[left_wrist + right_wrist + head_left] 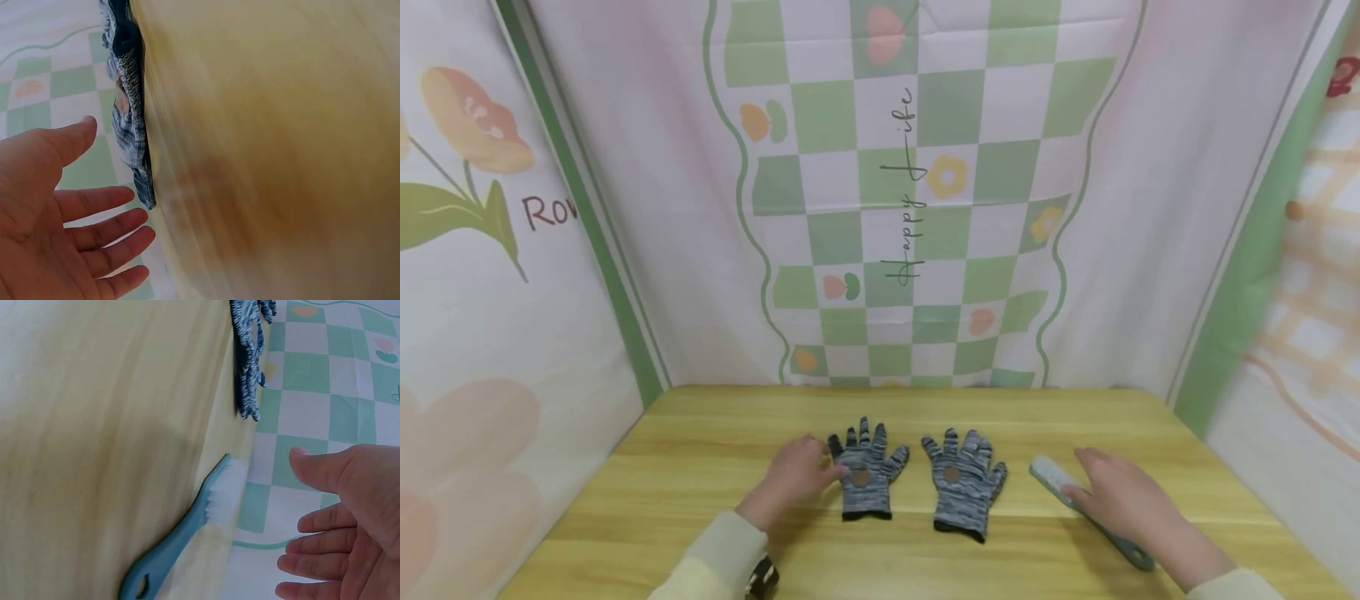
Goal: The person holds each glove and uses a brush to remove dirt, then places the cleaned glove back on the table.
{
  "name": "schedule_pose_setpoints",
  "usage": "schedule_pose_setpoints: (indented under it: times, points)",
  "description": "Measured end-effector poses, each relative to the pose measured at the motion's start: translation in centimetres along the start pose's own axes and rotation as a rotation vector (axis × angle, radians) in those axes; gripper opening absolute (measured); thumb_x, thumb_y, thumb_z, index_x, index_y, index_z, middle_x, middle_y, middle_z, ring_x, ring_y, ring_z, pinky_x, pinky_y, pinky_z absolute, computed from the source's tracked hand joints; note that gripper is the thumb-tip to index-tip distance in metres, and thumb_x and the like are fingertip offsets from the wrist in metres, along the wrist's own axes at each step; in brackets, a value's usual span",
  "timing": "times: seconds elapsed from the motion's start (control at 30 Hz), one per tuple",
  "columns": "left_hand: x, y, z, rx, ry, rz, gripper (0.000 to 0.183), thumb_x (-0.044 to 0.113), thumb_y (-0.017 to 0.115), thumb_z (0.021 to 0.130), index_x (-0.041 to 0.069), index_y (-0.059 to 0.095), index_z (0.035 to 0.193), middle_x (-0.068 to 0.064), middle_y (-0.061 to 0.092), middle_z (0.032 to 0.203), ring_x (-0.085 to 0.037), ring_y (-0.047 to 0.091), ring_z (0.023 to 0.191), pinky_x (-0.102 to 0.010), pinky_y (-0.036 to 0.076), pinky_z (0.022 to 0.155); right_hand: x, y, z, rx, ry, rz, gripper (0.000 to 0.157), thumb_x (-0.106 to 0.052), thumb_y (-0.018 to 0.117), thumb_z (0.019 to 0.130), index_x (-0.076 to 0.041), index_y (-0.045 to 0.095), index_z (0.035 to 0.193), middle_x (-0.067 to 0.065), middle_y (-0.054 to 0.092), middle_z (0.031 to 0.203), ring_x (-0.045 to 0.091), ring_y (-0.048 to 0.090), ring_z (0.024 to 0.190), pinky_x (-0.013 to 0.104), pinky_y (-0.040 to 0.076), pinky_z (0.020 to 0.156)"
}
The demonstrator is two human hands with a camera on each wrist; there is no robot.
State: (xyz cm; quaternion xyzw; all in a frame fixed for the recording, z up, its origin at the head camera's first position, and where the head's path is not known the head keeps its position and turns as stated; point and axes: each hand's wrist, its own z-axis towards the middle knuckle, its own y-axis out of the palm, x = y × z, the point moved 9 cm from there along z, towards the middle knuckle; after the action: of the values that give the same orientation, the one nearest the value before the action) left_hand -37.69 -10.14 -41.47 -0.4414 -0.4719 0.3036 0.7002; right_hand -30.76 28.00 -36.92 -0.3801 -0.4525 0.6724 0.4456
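Two grey-and-black knit gloves lie flat on the wooden table, fingers toward the far edge: a left-hand one (871, 483) and a right-hand one (964, 492), each with a brown round patch. Beside the left glove is my left hand (801, 469), its fingers relaxed; the left wrist view shows the same hand (81, 219) holding nothing. A brush (1108, 533) with a grey-green handle and white bristles lies at the right, bristles up. Above it hovers my right hand (1123, 496), partly covering the handle. In the right wrist view that hand (350, 531) is relaxed with nothing in it.
The wooden table (760, 408) ends at a hanging cloth (951, 108) with green checks at the back. More printed cloth hangs at the left (467, 333) and right (1315, 333). A black-and-white band (763, 577) shows by the left sleeve.
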Motion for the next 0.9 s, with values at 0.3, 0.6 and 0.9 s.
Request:
schedule_pose_setpoints:
  times: [0.3, 0.6, 0.9]
  points:
    - [0.0, 0.8, 0.8, 0.006, -0.059, -0.021, 0.057, 0.033, 0.069, 0.091, 0.017, 0.034, 0.048, 0.011, 0.022, 0.044, -0.007, 0.021, 0.040, -0.020, 0.020, 0.037, 2.0, 1.1, -0.8, -0.070, 0.081, 0.003, 0.050, -0.026, 0.076, 0.083, 0.014, 0.060, 0.106, 0.026, 0.065, 0.095, 0.044, 0.062, 0.087, 0.057, 0.053, 0.075]
    - [-0.6, 1.6, 1.3, 0.008, -0.128, 0.038, 0.054, 0.038, 0.067, 0.091, 0.015, 0.040, 0.051, 0.003, 0.039, 0.050, -0.012, 0.036, 0.043, -0.023, 0.031, 0.038, 3.3, 2.2, -1.5, -0.101, 0.106, 0.016, 0.043, -0.022, 0.077, 0.081, 0.013, 0.061, 0.101, 0.026, 0.065, 0.091, 0.044, 0.062, 0.083, 0.057, 0.053, 0.072]
    - [-1.6, 1.8, 1.7, -0.013, -0.274, 0.064, 0.050, 0.046, 0.066, 0.089, 0.013, 0.047, 0.057, -0.004, 0.051, 0.060, -0.015, 0.044, 0.049, -0.025, 0.034, 0.039, 3.7, 3.2, -2.1, -0.160, 0.121, 0.035, 0.046, -0.023, 0.080, 0.076, 0.012, 0.061, 0.099, 0.024, 0.065, 0.089, 0.042, 0.063, 0.082, 0.056, 0.053, 0.071]
